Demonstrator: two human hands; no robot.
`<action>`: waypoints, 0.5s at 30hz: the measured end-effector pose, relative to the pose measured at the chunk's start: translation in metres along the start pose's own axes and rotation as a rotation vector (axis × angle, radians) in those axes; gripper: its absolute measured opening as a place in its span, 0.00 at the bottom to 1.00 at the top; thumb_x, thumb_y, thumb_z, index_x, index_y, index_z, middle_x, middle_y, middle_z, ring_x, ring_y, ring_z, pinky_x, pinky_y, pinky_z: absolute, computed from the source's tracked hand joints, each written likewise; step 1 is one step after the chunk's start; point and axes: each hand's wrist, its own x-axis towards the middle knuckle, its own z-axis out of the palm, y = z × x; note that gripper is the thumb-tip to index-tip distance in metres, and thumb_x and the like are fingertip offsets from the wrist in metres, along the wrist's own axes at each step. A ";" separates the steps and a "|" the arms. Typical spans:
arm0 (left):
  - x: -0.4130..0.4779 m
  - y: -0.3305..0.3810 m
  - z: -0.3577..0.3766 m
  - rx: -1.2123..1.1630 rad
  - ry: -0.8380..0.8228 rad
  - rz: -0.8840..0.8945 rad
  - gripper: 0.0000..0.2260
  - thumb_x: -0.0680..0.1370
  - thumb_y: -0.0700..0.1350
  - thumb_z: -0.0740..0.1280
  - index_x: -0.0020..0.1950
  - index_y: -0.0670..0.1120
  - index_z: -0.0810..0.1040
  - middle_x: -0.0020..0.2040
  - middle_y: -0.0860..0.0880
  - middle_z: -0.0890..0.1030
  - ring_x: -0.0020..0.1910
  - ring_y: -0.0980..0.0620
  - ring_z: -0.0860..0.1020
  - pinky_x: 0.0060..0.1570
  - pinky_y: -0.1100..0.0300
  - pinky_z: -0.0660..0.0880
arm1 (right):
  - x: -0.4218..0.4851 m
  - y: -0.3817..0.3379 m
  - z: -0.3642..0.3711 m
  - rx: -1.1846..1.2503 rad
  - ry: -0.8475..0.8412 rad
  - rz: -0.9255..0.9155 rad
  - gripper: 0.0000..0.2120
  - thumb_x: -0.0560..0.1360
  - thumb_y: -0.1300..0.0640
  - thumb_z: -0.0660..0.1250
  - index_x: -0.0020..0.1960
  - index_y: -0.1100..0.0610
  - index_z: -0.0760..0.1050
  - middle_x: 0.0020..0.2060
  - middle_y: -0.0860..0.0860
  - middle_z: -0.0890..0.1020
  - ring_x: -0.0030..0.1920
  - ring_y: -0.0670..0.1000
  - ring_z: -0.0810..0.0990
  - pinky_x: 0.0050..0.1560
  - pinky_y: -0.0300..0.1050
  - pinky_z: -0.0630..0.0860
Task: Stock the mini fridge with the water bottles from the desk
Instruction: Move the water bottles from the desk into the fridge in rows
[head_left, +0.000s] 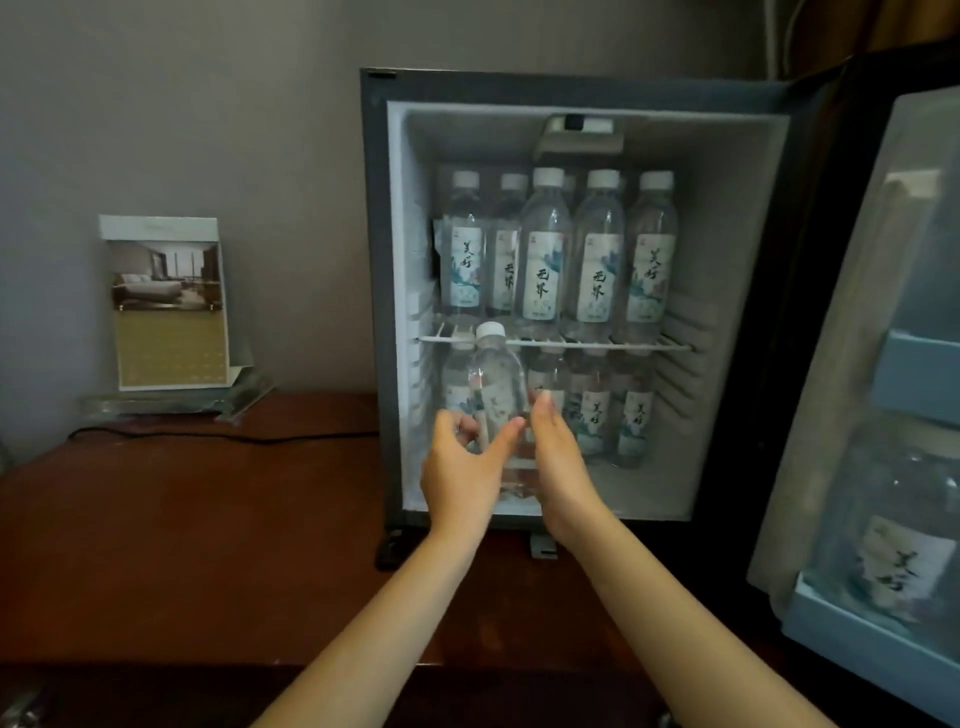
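Two hands hold one water bottle (496, 384) upright at the mouth of the open mini fridge (376, 312) on the worktop (208, 519).
The wire shelf (597, 344) carries five upper bottles (543, 260) in front, with one more cap showing behind. Four lower bottles (592, 410) stand beneath it, and one door bottle (893, 530) is at 4 o'clock. The water bottle is at 7 o'clock in the opening. The left hand (462, 467) curls round it from 7 o'clock, and the right hand (558, 457) lies flat against it at 4 o'clock.
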 end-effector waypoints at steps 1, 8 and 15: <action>-0.002 0.001 0.001 0.072 0.003 0.065 0.14 0.70 0.58 0.70 0.39 0.53 0.67 0.38 0.53 0.78 0.39 0.55 0.78 0.37 0.56 0.74 | 0.000 0.001 -0.004 0.076 -0.013 0.044 0.24 0.75 0.35 0.50 0.67 0.44 0.67 0.64 0.49 0.74 0.58 0.47 0.76 0.51 0.51 0.79; 0.005 0.007 -0.002 0.115 -0.095 0.217 0.06 0.78 0.50 0.64 0.42 0.53 0.74 0.37 0.56 0.79 0.33 0.63 0.77 0.31 0.71 0.69 | 0.006 0.005 -0.013 0.242 -0.053 0.074 0.24 0.68 0.41 0.67 0.63 0.44 0.70 0.54 0.51 0.82 0.54 0.54 0.82 0.47 0.52 0.80; 0.021 0.016 -0.017 -0.296 -0.402 -0.006 0.09 0.75 0.45 0.69 0.53 0.52 0.75 0.53 0.53 0.81 0.52 0.56 0.80 0.45 0.66 0.76 | 0.011 -0.002 -0.017 0.381 -0.037 0.086 0.29 0.67 0.46 0.69 0.64 0.57 0.67 0.49 0.56 0.83 0.52 0.58 0.81 0.52 0.61 0.78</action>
